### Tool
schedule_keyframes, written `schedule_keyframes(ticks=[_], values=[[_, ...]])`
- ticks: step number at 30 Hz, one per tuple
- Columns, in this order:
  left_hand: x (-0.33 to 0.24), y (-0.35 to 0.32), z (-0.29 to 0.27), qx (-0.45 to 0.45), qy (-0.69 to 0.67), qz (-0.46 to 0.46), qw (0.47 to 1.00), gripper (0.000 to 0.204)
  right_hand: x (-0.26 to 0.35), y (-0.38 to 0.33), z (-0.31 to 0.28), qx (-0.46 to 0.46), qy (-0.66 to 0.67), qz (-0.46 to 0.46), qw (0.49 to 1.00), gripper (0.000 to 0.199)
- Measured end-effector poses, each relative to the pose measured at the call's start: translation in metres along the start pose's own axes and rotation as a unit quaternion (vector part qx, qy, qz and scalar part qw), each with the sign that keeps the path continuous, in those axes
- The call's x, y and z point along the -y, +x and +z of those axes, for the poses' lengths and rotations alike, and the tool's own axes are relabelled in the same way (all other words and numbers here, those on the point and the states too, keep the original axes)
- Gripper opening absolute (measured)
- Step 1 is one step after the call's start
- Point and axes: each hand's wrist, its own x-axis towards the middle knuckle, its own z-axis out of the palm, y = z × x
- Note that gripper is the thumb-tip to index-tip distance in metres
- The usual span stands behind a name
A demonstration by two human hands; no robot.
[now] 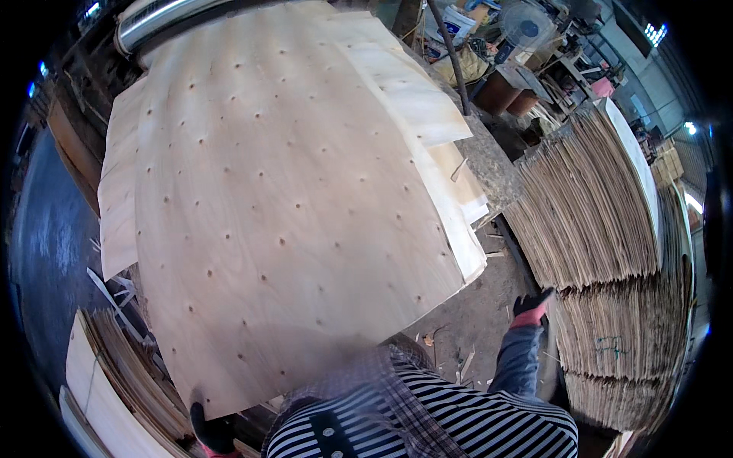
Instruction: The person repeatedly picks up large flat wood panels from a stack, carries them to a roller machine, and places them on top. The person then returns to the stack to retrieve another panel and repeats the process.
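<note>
A large pale wood veneer sheet with rows of small dark knots lies in front of me, on top of other veneer sheets that stick out at its sides. My left hand, in a dark glove with a pinkish cuff, grips the sheet's near left corner; its thumb shows on top and the other fingers are hidden. My right hand, gloved the same way, reaches out to the right with fingers apart. It is beside the edge of a tall stack of veneer sheets and holds nothing visible.
A shiny metal roller spans the far left end of the sheets. More veneer leans at the lower left. Wood scraps litter the floor. A fan and brown drums stand at the far right.
</note>
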Motion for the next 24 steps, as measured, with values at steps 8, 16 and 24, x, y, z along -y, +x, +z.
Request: schedule_keyframes(ticks=[8,16,24], values=[[-0.002,-0.010,0.037,0.200,0.177,0.128,0.955,0.051,-0.065,-0.239,0.054,0.735,-0.343,-0.499,0.305,0.071],[-0.045,0.014,0.124,0.328,-0.101,-0.002,0.939,0.048,-0.087,-0.280,0.183,0.640,-0.339,-0.636,0.266,0.048],[-0.013,0.031,0.092,0.119,0.227,0.324,0.911,0.043,-0.187,-0.317,0.401,0.527,-0.336,-0.713,0.317,0.054]])
